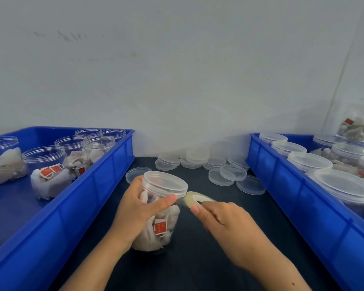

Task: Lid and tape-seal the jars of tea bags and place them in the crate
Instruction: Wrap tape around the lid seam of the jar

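Observation:
A clear jar of tea bags (pixel 160 225) with a clear lid (pixel 165 183) on top stands on the dark table in front of me. My left hand (pixel 135 208) grips its side, thumb pressed just under the lid rim. My right hand (pixel 221 219) holds a roll of clear tape (pixel 194 199) close to the jar's right side, next to my left thumb. A short strip of tape spans from the roll to the jar. The blue crate on the right (pixel 286 185) holds several lidded jars.
A blue crate on the left (pixel 97 185) holds several open jars of tea bags without lids. Loose clear lids (pixel 198 160) lie stacked and scattered at the back of the table between the crates. A white wall stands behind.

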Tool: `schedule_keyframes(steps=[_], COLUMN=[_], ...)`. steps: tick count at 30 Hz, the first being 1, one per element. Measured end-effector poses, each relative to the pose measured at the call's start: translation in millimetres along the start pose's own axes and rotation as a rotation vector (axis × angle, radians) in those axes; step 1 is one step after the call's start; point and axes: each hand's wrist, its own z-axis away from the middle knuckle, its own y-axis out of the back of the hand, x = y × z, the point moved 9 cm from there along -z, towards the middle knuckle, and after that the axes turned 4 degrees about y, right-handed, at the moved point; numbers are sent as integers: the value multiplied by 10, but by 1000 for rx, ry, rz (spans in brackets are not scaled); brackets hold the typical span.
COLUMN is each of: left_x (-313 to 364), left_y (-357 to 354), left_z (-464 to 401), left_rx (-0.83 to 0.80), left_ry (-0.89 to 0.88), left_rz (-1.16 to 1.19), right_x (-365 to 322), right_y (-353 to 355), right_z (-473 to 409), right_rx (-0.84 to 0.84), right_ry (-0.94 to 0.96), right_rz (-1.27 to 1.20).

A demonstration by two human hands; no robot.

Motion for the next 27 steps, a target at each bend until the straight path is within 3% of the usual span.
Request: schedule_keyframes(steps=[10, 21, 24, 27], left_x=[40, 80, 145, 230], left_y=[-120, -196, -205, -160], left_z=[4, 86, 130, 183], left_rx=[-205, -294, -245, -90], left_ry=[-12, -30, -89, -175], left_rz=[43, 147, 74, -63], right_x=[56, 28, 43, 2], right_y=[45, -69, -67, -78], right_z=[-54, -2, 34, 55], right_rx=[44, 68, 96, 133], right_ry=[-23, -51, -75, -80], right_rz=[240, 214, 202, 208])
